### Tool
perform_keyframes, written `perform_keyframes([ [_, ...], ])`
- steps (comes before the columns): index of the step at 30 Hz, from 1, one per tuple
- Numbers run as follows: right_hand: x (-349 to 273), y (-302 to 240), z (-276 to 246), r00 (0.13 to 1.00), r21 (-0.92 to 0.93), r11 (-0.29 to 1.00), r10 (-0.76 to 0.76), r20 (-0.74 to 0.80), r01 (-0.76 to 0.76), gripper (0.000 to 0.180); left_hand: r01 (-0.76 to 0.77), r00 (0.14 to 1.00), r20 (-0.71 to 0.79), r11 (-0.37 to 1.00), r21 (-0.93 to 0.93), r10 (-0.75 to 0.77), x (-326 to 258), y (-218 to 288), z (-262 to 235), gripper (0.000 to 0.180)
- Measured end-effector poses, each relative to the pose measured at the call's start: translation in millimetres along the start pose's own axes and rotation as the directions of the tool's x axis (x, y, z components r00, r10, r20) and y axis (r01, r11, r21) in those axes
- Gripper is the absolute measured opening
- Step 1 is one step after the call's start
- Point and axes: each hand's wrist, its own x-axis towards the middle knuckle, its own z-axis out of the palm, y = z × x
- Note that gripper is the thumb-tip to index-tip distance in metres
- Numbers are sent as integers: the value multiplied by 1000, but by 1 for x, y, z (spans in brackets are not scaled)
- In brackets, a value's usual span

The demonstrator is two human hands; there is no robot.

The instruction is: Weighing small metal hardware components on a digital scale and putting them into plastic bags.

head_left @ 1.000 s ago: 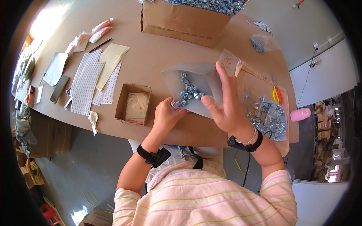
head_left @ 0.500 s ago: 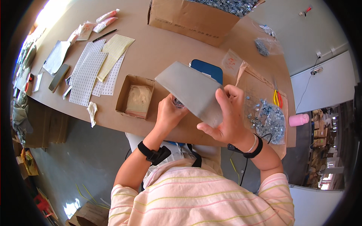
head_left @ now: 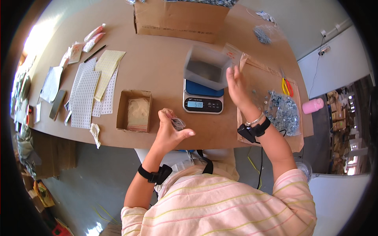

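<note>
Left hand (head_left: 169, 131) sits at frame centre, palm up, fingers curled, thumb out to the right. Right hand (head_left: 237, 87) is raised upper right of centre, fingers upward. Both wrists wear black bands.

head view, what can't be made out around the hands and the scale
- Grey square tray in the right hand: motion-blurred, its contents unreadable.
- Small clear plastic bag in the left hand: fingers cover most; contents too small.
- Blue-topped digital scale: tray hides its far end.

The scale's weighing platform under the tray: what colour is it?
Blue, on a silver scale; the head view shows it below the grey tray.
</note>
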Motion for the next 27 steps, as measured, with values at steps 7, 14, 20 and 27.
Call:
perform_keyframes([
  [7, -116, -24, 41, 878, -148, 902, -340, 338, 406, 63, 14, 991, 137, 979, -204, 14, -7, -2, 27, 59],
  [14, -142, -13, 45, 963, -38, 968, -241, 118, 247, 11, -76, 996, 72, 964, 254, 60, -10, 32, 17, 9],
  [20, -153, -3, 41, 942, 17, 943, -334, 37, 334, 9, -191, 982, 64, 909, 370, 180, -11, 36, 0, 8],
  [27, -147, -1, 36, 927, 107, 926, -370, 67, 362, 11, -175, 978, 168, 918, 356, 121, -6, 53, -3, 6],
])
